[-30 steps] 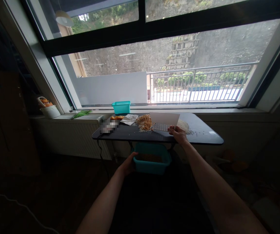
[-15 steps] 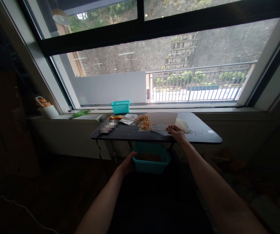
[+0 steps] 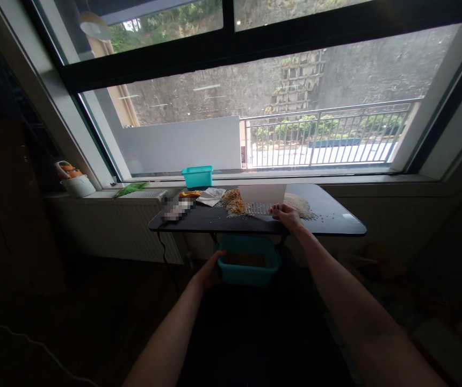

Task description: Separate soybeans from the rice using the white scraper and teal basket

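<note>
My right hand (image 3: 287,216) is closed on the lower right corner of a white slotted card (image 3: 262,194), which stands on edge on the dark table (image 3: 336,216). Just left of the card lies a heap of yellow-orange kernels, seemingly corn (image 3: 233,201). On its other side is a pile of white grains like rice (image 3: 297,204), with dark specks scattered by it. Below the table's front edge, my left hand (image 3: 210,270) grips the left rim of a turquoise tub (image 3: 251,275) with brownish grains inside. Some of its fingers are hidden behind the tub wall.
A second turquoise tub (image 3: 197,176) stands at the back by the window. A crumpled white paper (image 3: 211,197), an orange-yellow item (image 3: 190,194) and a blurred-out object (image 3: 178,208) lie on the table's left. A radiator (image 3: 118,223) and a white pot (image 3: 78,185) are further left.
My right hand has moved the card a little to the left, against the corn heap, and more of the white pile shows. My left hand and the tub stay about where they were.
</note>
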{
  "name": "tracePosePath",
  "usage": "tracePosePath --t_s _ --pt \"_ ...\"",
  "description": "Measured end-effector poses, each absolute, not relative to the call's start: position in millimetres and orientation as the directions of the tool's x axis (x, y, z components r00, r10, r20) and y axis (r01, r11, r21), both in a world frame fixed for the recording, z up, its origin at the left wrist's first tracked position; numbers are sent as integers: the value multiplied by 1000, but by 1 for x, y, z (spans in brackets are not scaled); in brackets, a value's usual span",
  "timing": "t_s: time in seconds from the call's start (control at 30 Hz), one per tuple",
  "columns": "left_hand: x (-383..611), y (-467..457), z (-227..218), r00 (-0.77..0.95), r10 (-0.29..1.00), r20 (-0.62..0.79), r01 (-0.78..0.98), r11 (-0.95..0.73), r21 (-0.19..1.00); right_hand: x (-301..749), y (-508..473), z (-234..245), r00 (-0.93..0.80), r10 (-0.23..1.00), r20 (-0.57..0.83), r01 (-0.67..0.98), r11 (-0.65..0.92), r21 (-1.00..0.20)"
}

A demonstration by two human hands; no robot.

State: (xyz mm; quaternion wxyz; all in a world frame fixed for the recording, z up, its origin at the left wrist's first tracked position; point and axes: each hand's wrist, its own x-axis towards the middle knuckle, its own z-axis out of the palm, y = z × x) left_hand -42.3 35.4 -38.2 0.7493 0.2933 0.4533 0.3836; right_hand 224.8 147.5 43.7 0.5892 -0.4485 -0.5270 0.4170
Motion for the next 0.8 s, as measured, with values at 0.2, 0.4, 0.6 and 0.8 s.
tracePosePath --t_s 0.2,0.4,0.6,0.8 --pt "-42 34 -36 275 846 -457 -305 527 793 225 138 48 113 965 238 -74 247 -966" --pt "-42 33 -38 257 851 -458 -302 521 798 227 133 49 145 955 259 -48 268 -962" --pt "-42 33 -36 279 848 -450 -294 522 801 235 123 48 112 955 275 -28 280 -960" --pt "-43 35 -39 293 849 -439 -300 518 801 236 116 52 79 966 246 -7 248 -969"
